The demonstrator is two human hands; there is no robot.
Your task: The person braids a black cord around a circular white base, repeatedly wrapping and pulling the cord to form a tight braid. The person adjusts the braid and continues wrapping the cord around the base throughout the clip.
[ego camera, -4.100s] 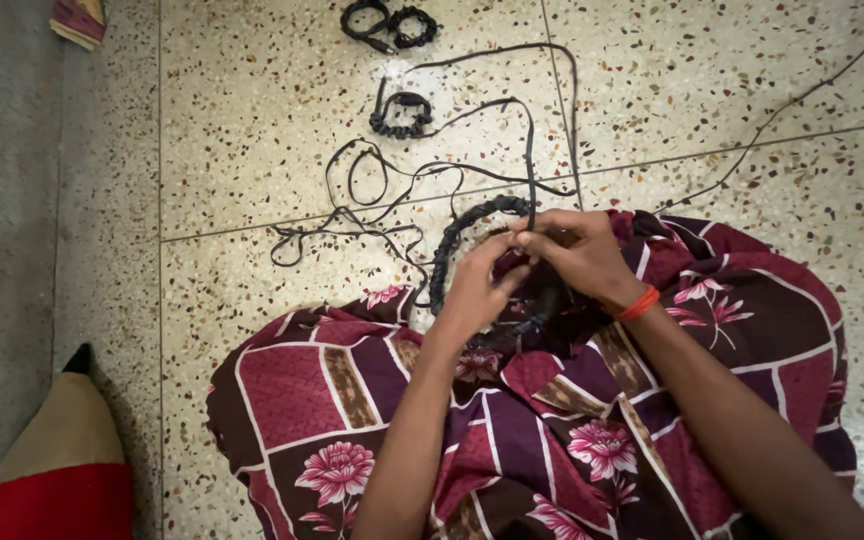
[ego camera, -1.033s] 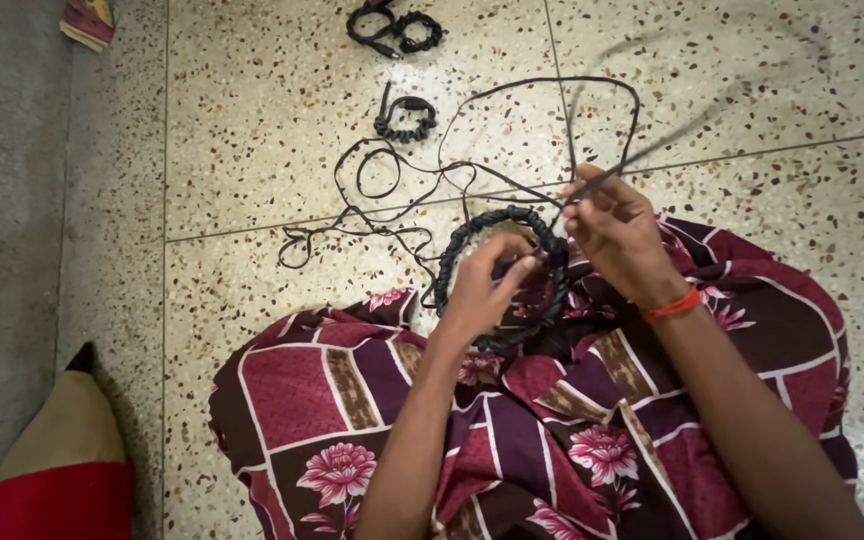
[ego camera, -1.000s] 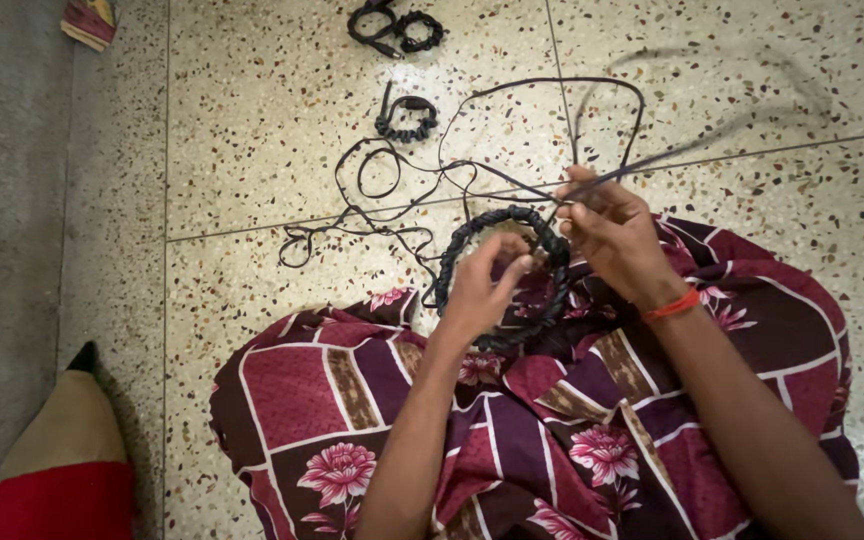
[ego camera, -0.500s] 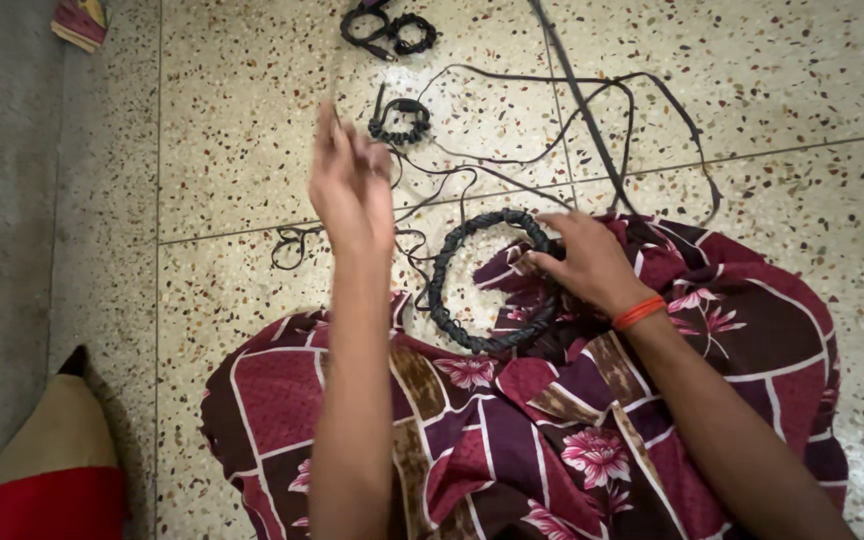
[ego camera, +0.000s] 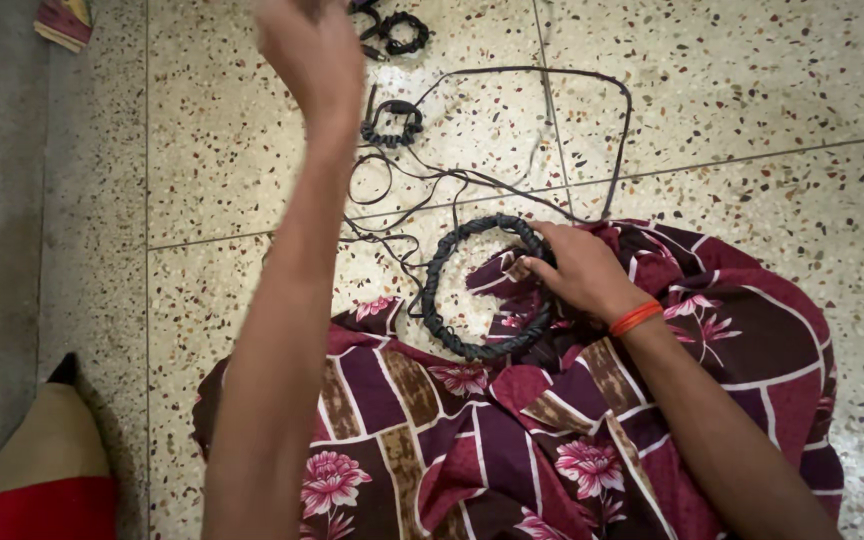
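Over the floor, left hand [ego camera: 312,50] raised; right hand [ego camera: 574,272] on braided ring [ego camera: 452,330].

Left hand [ego camera: 310,50] has let go of braided ring [ego camera: 452,250]; raised high.

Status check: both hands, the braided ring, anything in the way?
Left hand raised over the floor, grip unclear. Right hand holds the ring on the lap. Loose cord tangled just beyond it.
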